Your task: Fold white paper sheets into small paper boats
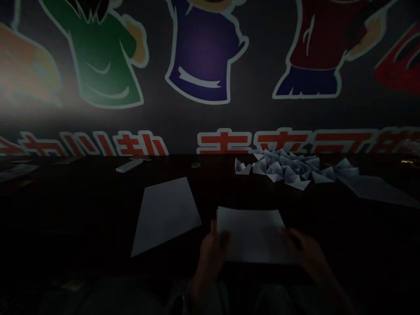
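Between my two hands is a sheet of white paper [254,236], close to the near edge of the dark table. My left hand [213,247] grips its left side, thumb on top and fingers along the edge. On the right side, my right hand [303,247] pinches the other edge; its fingertips are dim and a little blurred. Whether the sheet is single or doubled I cannot tell. To the left of my hands a second white sheet [167,214] lies flat and slanted on the table.
A heap of folded paper boats [282,166] sits at the back right, with another paper sheet [377,188] beside it. At the back left lies a pale flat bar [129,165], and a small clear round object [196,165] is further right. A painted wall [183,118] rises behind the dark table [98,218].
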Motion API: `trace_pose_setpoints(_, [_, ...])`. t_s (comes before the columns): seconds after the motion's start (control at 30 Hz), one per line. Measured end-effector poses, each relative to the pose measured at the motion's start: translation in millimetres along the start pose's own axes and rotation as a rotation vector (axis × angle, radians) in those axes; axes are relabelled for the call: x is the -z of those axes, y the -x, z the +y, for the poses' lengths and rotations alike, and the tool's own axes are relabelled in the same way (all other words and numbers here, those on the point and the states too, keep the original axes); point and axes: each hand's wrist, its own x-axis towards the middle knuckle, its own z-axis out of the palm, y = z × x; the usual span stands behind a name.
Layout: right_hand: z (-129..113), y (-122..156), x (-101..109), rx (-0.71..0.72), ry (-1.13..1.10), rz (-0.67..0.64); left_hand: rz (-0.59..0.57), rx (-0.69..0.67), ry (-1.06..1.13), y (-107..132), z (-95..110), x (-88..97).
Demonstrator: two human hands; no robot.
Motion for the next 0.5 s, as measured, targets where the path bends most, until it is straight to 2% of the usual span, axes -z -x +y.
trace_pose_setpoints(0.1, [-6, -3, -10, 0.043, 0.157, 0.084, 0.089, -0.109, -0.377, -5, 0, -5.6])
trace_pose_setpoints(0.2, [-5, -3, -14, 0.115, 0.152, 0.164, 0.200, -0.286, -0.596, 0, -12, -11.6])
trace_pose_setpoints(0.3, [0, 0, -11, 0.105, 0.065, 0.140, 0.218, -0.431, -0.672, 10, -27, -15.8])
trace_pose_setpoints(0.37, [3, 5, -7, 0.032, 0.043, 0.114, 0.229, -0.501, -0.686, 17, -32, -16.1])
trace_pose_setpoints(0.5, [8, 14, 1, -0.087, 0.026, 0.016, 0.251, -0.576, -0.726, 33, -31, -11.0])
